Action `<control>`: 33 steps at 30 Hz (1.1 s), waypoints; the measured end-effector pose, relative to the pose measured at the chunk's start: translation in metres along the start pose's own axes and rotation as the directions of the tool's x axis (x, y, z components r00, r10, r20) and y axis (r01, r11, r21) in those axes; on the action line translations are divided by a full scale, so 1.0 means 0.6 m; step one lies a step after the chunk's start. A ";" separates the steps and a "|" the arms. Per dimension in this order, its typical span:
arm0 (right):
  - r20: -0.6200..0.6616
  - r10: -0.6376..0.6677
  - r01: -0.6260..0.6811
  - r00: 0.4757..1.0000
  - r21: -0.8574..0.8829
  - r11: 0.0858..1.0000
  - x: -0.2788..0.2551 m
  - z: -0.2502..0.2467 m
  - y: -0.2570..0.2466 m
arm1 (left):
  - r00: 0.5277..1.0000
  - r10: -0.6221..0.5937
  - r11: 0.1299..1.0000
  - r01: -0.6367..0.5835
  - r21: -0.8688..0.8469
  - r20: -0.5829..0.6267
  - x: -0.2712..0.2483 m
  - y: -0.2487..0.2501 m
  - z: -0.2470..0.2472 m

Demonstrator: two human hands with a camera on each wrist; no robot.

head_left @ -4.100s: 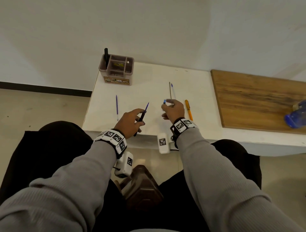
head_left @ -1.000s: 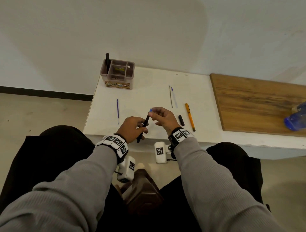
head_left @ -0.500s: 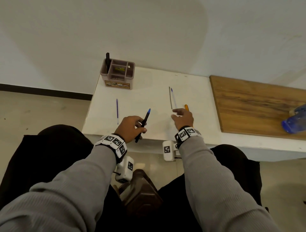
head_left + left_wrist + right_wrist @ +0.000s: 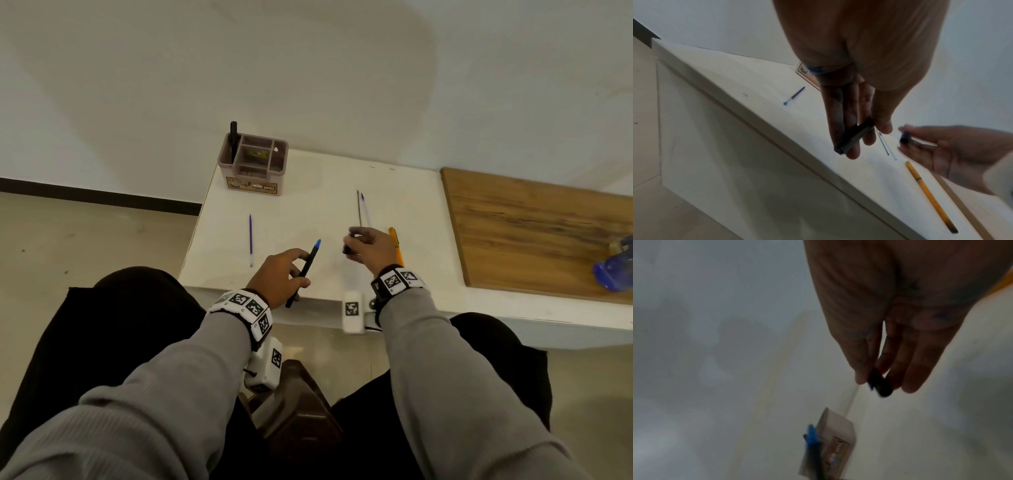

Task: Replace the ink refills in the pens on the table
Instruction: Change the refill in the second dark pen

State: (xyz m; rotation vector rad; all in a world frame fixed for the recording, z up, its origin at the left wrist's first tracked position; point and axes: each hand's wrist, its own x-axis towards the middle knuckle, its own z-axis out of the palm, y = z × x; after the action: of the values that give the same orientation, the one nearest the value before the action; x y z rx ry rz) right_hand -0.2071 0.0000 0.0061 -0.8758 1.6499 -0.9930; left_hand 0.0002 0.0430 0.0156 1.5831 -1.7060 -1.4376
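— Where's the pen being worked on?

— The black pen is in the left hand, held above the near edge of the white desk. Its blue tip points up and away from the person, the barrel slanting back toward the wrist. The left grip is curled round the barrel, thumb against the fingers; the left wrist view shows the ridged end of the barrel crossing those fingers.

— And the other hand?

— The right hand is raised just right of the pen, apart from it. Its grip is pinching a small black cap between thumb and fingertips, with a bit of blue showing on the cap. That view is blurred, so I can't tell more about the piece.

— What lies on the desk?

— A purple refill lies to the left of the left hand. Two thin refills, one dark and one clear with a blue tip, lie side by side beyond the right hand. An orange pen lies just right of that hand, partly hidden behind it.

— Anything further out?

— A brown compartmented organizer stands at the far left corner of the desk, with a black pen upright in its left compartment. A wooden board adjoins the desk on the right, and a blue bottle lies at its far right edge.
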 end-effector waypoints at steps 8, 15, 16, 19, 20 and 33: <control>0.187 -0.094 0.055 0.978 0.202 0.978 -0.027 0.047 -0.044 | 1.000 -0.014 1.000 0.014 0.021 0.000 0.001 0.001 0.002; 0.193 -0.127 0.087 0.973 0.201 0.976 -0.029 0.045 -0.043 | 1.000 -0.002 0.999 0.002 0.050 0.000 0.002 0.001 0.003; 0.189 -0.129 0.088 0.974 0.210 0.974 -0.029 0.044 -0.043 | 1.000 -0.001 0.999 0.001 0.051 -0.002 0.002 0.001 0.003; 0.162 -0.156 0.117 0.974 0.229 0.966 -0.025 0.041 -0.043 | 1.000 -0.006 0.999 0.006 0.042 -0.009 0.002 0.001 0.003; 0.162 -0.164 0.123 0.973 0.239 0.963 -0.024 0.038 -0.043 | 1.000 -0.009 0.999 0.009 0.037 -0.011 0.003 0.002 0.003; 0.346 -0.131 0.104 0.929 0.095 0.990 -0.043 0.062 -0.022 | 0.995 -0.080 0.989 0.073 -0.127 -0.053 0.012 0.013 -0.009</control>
State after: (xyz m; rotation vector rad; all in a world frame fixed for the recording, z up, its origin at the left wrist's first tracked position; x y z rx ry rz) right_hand -0.1637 0.0102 0.0208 -1.0449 1.2615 -0.9115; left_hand -0.0012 0.0329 0.0219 1.6218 -1.5064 -1.4895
